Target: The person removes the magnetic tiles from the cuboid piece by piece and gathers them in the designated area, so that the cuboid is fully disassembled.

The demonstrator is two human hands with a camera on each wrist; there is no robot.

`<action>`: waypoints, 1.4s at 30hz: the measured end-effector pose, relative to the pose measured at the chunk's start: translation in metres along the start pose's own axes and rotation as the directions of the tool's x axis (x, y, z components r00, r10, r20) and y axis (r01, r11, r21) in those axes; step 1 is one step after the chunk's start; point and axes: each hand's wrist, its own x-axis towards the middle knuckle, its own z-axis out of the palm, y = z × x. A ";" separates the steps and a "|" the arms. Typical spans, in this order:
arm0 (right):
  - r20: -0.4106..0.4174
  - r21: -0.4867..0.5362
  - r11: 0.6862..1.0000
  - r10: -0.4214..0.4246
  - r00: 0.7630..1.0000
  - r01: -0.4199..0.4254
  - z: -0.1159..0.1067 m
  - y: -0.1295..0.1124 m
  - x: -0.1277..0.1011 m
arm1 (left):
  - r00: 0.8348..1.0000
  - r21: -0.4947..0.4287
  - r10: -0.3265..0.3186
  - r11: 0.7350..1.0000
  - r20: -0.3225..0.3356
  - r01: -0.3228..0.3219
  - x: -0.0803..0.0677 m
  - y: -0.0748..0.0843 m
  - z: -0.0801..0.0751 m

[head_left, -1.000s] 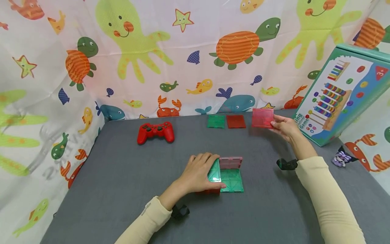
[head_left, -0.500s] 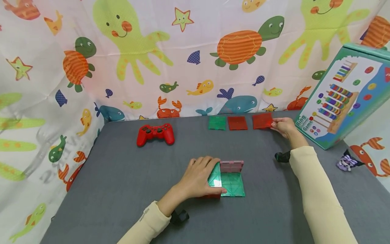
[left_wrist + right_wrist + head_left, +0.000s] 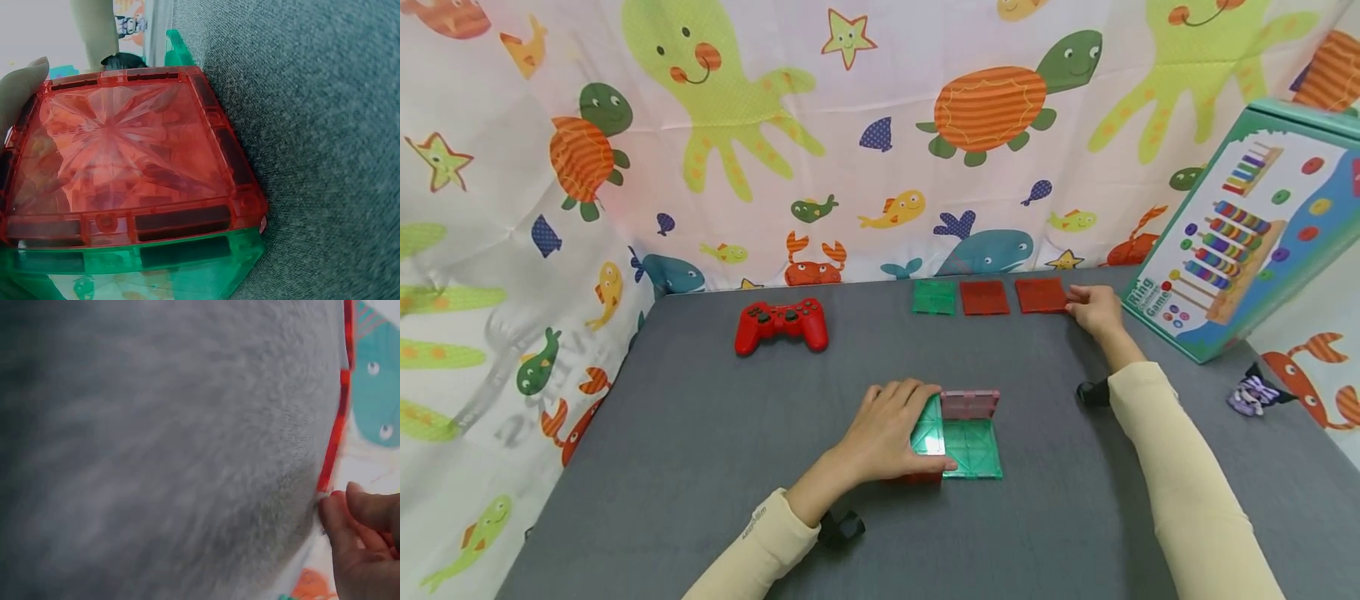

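My left hand (image 3: 880, 429) grips a boxy build of translucent magnetic tiles from above, its thumb along the front. A green tile (image 3: 929, 429) is on top, and a red tile (image 3: 125, 137) forms the side facing the left wrist camera. Joined at the right are a flat green tile (image 3: 973, 450) and an upright pinkish tile (image 3: 970, 405). At the back of the table, my right hand (image 3: 1096, 311) pinches the right edge of a red magnetic tile (image 3: 1041, 296), which lies flat. Left of it lie another red tile (image 3: 984, 297) and a green tile (image 3: 934, 297).
A red game controller (image 3: 781, 326) lies at the back left. On the right stands a tall green game box (image 3: 1240, 233), close to my right hand. A small purple figurine (image 3: 1253, 395) is near the right edge. A printed cloth (image 3: 850, 167) hangs behind the grey table (image 3: 700, 467).
My right hand has lowered the red tile from a raised, tilted position to flat on the table, beside the other red tile. The left hand has kept its grip on the build.
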 end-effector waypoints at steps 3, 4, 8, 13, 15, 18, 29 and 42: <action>0.026 -0.111 0.978 -0.174 0.984 0.176 -0.001 -0.012 -0.014 | 1.000 0.003 -0.003 1.000 0.005 0.003 0.000 -0.001 -0.001; 0.064 -0.146 0.961 -0.228 0.971 0.235 -0.001 -0.020 -0.023 | 1.000 0.002 -0.003 1.000 0.008 0.003 0.000 -0.001 0.000; 0.278 -0.026 0.894 -0.423 0.863 0.447 0.003 -0.044 -0.065 | 1.000 -0.005 -0.001 1.000 0.019 0.001 0.000 -0.004 -0.001; 0.574 0.325 0.852 -0.523 0.631 0.410 0.020 -0.068 -0.111 | 0.999 -0.019 -0.001 1.000 0.040 0.002 0.005 -0.007 -0.005; 0.614 0.383 0.834 -0.551 0.566 0.397 0.031 -0.074 -0.117 | 0.999 -0.021 -0.006 1.000 0.045 0.007 0.007 -0.008 -0.006; 0.623 0.411 0.818 -0.575 0.530 0.403 0.043 -0.076 -0.118 | 0.999 -0.027 -0.013 1.000 0.052 0.014 0.009 -0.009 -0.008; 0.568 0.437 0.847 -0.521 0.637 0.302 0.059 -0.073 -0.126 | 0.997 -0.045 -0.042 0.998 0.058 0.044 0.003 -0.008 -0.008; 0.514 0.466 0.881 -0.195 0.835 -0.081 0.067 -0.084 -0.145 | 0.999 -0.041 -0.032 0.999 0.022 0.033 -0.005 0.000 -0.005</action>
